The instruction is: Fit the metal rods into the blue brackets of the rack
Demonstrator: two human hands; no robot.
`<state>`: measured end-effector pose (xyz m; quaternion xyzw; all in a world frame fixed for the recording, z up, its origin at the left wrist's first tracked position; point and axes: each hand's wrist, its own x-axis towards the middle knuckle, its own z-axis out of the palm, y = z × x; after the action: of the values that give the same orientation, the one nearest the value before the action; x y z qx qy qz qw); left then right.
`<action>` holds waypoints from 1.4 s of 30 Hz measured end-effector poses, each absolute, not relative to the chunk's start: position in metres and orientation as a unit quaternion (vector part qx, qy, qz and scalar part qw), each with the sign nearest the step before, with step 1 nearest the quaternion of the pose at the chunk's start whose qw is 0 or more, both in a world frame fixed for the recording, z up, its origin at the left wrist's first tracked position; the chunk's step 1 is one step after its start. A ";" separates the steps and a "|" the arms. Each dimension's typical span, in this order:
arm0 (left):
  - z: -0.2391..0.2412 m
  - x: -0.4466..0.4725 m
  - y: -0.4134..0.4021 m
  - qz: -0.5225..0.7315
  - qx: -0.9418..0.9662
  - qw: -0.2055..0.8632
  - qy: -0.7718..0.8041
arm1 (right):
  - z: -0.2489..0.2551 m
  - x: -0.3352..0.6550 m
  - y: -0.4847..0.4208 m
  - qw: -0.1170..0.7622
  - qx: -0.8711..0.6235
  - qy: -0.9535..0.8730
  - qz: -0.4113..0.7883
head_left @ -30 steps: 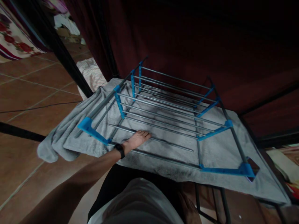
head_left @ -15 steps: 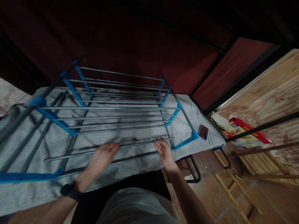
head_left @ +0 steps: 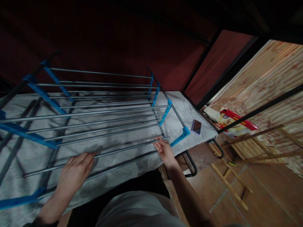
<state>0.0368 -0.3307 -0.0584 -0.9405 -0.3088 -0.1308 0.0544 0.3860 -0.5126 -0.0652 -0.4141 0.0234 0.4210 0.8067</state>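
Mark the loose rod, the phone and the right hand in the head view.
loose rod (head_left: 123, 149): head view, middle of its shaft.
phone (head_left: 196, 126): head view, centre of its dark face.
right hand (head_left: 165, 152): head view, middle of the hand, at the rod's end.

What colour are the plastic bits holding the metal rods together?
Bright blue; the plastic connectors show clearest in the head view, by the right hand.
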 end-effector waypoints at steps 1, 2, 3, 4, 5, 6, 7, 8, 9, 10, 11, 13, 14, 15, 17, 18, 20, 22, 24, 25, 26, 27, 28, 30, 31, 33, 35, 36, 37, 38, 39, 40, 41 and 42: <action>-0.059 0.034 -0.330 -0.134 -0.942 0.053 -0.304 | -0.062 0.385 -0.514 0.808 -0.410 0.023 0.423; -0.060 0.032 -0.330 -0.134 -0.944 0.050 -0.298 | -0.058 0.384 -0.515 0.810 -0.407 0.023 0.423; -0.061 0.030 -0.330 -0.134 -0.945 0.047 -0.294 | -0.053 0.383 -0.515 0.811 -0.405 0.021 0.422; -0.061 0.028 -0.331 -0.134 -0.946 0.043 -0.292 | -0.048 0.383 -0.516 0.812 -0.405 0.017 0.421; -0.061 0.027 -0.332 -0.135 -0.946 0.040 -0.293 | -0.043 0.382 -0.517 0.812 -0.406 0.009 0.419; -0.061 0.026 -0.333 -0.138 -0.945 0.034 -0.295 | -0.039 0.381 -0.518 0.812 -0.406 -0.002 0.419; -0.060 0.024 -0.335 -0.141 -0.944 0.026 -0.298 | -0.036 0.380 -0.520 0.812 -0.405 -0.012 0.419; -0.059 0.023 -0.337 -0.147 -0.942 0.018 -0.302 | -0.034 0.379 -0.522 0.812 -0.404 -0.021 0.421; -0.058 0.022 -0.339 -0.154 -0.940 0.010 -0.303 | -0.033 0.377 -0.525 0.811 -0.403 -0.027 0.424; -0.057 0.021 -0.341 -0.161 -0.939 0.003 -0.303 | -0.033 0.376 -0.528 0.809 -0.403 -0.029 0.426; -0.056 0.020 -0.343 -0.166 -0.939 -0.004 -0.301 | -0.034 0.374 -0.530 0.808 -0.404 -0.028 0.428; -0.056 0.019 -0.347 -0.172 -0.941 -0.019 -0.292 | -0.038 0.372 -0.536 0.805 -0.411 -0.021 0.427; -0.056 0.019 -0.348 -0.171 -0.941 -0.025 -0.290 | -0.041 0.371 -0.538 0.803 -0.415 -0.017 0.426; -0.056 0.019 -0.349 -0.169 -0.942 -0.030 -0.289 | -0.044 0.371 -0.540 0.802 -0.419 -0.012 0.426; -0.057 0.019 -0.350 -0.164 -0.942 -0.034 -0.291 | -0.049 0.371 -0.543 0.799 -0.421 -0.002 0.430; -0.057 0.019 -0.351 -0.160 -0.942 -0.033 -0.292 | -0.051 0.372 -0.545 0.798 -0.420 0.003 0.432; -0.057 0.020 -0.351 -0.158 -0.943 -0.029 -0.290 | -0.055 0.373 -0.547 0.798 -0.418 0.011 0.435; -0.057 0.021 -0.351 -0.160 -0.946 -0.024 -0.280 | -0.058 0.375 -0.549 0.798 -0.415 0.017 0.436; -0.057 0.021 -0.352 -0.164 -0.949 -0.020 -0.268 | -0.060 0.376 -0.551 0.799 -0.412 0.021 0.438; -0.056 0.021 -0.353 -0.165 -0.950 -0.017 -0.265 | -0.062 0.376 -0.551 0.799 -0.411 0.020 0.439; -0.056 0.021 -0.353 -0.165 -0.951 -0.014 -0.262 | -0.063 0.376 -0.551 0.798 -0.411 0.020 0.441; -0.056 0.020 -0.354 -0.167 -0.951 -0.010 -0.262 | -0.064 0.376 -0.551 0.797 -0.411 0.018 0.442; -0.055 0.020 -0.355 -0.168 -0.950 -0.009 -0.262 | -0.065 0.376 -0.550 0.795 -0.413 0.017 0.444; -0.054 0.018 -0.356 -0.164 -0.950 -0.012 -0.264 | -0.067 0.376 -0.550 0.793 -0.415 0.018 0.445; -0.054 0.018 -0.357 -0.162 -0.950 -0.015 -0.265 | -0.068 0.376 -0.550 0.793 -0.416 0.019 0.444; -0.053 0.018 -0.357 -0.158 -0.950 -0.020 -0.268 | -0.069 0.376 -0.550 0.795 -0.412 0.019 0.445; -0.053 0.018 -0.357 -0.155 -0.950 -0.022 -0.270 | -0.070 0.376 -0.551 0.796 -0.405 0.016 0.449; -0.054 0.018 -0.356 -0.154 -0.950 -0.023 -0.271 | -0.070 0.376 -0.552 0.798 -0.401 0.014 0.450; -0.055 0.018 -0.356 -0.151 -0.950 -0.026 -0.272 | -0.070 0.377 -0.553 0.799 -0.398 0.012 0.451; -0.056 0.017 -0.356 -0.149 -0.950 -0.027 -0.273 | -0.070 0.377 -0.553 0.800 -0.396 0.011 0.451; -0.056 0.017 -0.356 -0.148 -0.950 -0.028 -0.275 | -0.069 0.377 -0.554 0.800 -0.397 0.011 0.451; -0.057 0.017 -0.357 -0.148 -0.949 -0.028 -0.275 | -0.069 0.377 -0.554 0.799 -0.398 0.011 0.451; -0.058 0.017 -0.358 -0.150 -0.949 -0.028 -0.275 | -0.069 0.378 -0.555 0.798 -0.399 0.012 0.452; -0.058 0.016 -0.359 -0.151 -0.949 -0.029 -0.275 | -0.069 0.378 -0.555 0.797 -0.399 0.013 0.453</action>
<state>0.0164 -0.3589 -0.0581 -0.9490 -0.2750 -0.1513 -0.0286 0.3776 -0.5552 -0.0686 -0.3994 0.0126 0.4532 0.7968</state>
